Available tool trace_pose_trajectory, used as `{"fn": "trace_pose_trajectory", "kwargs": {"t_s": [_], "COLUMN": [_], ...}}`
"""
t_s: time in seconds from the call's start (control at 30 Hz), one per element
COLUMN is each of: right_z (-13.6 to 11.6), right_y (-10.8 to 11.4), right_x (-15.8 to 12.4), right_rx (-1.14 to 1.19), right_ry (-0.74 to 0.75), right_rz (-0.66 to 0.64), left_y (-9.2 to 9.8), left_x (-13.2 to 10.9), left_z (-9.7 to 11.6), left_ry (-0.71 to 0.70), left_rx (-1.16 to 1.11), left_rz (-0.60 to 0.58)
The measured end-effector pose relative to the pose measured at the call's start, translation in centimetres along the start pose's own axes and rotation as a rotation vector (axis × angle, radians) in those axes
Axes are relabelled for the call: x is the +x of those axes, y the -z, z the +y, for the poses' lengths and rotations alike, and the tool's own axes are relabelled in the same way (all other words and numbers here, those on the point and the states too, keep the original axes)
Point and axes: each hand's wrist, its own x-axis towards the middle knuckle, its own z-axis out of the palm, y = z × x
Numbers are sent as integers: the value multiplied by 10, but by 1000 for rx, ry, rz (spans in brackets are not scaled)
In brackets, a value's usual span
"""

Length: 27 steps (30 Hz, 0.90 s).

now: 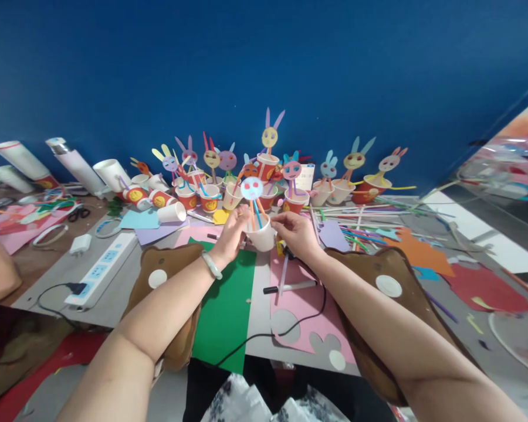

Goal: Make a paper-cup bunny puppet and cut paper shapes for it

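Holding one white cup by its left side, the left hand has its grip narrowed on it; the right hand brings its fingertips close together at the right rim, though I cannot tell whether they pinch it. The cup sits centrally, between both hands, with one pale-blue head, bearing two pink eyes, on sticks above it. Behind are at least ten rabbits. Two brown pads flank one green sheet. Leftward on the surface lie one power strip and one white plug.
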Motion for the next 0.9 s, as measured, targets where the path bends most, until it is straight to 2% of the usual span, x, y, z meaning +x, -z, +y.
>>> {"fn": "trace_pose_trajectory", "kwargs": {"t_s": [0.17, 0.3, 0.53, 0.73, 0.8, 0.9], "right_z": [-18, -34, -58, -74, -74, -65], "right_y": [11, 25, 48, 63, 64, 56], "right_x": [2, 5, 9, 11, 11, 8], "right_rx": [104, 163, 239, 310, 313, 259], "right_ry": [83, 164, 303, 389, 392, 303], "right_rz": [214, 319, 469, 625, 617, 444], "left_y": [5, 10, 7, 6, 7, 8], "left_x": [12, 17, 11, 9, 9, 9], "left_z": [6, 4, 0, -3, -5, -4], "left_ry": [-35, -48, -96, -53, -43, -7], "left_rx": [-87, 52, 254, 297, 305, 279], "left_rz": [289, 391, 322, 185, 176, 169]}}
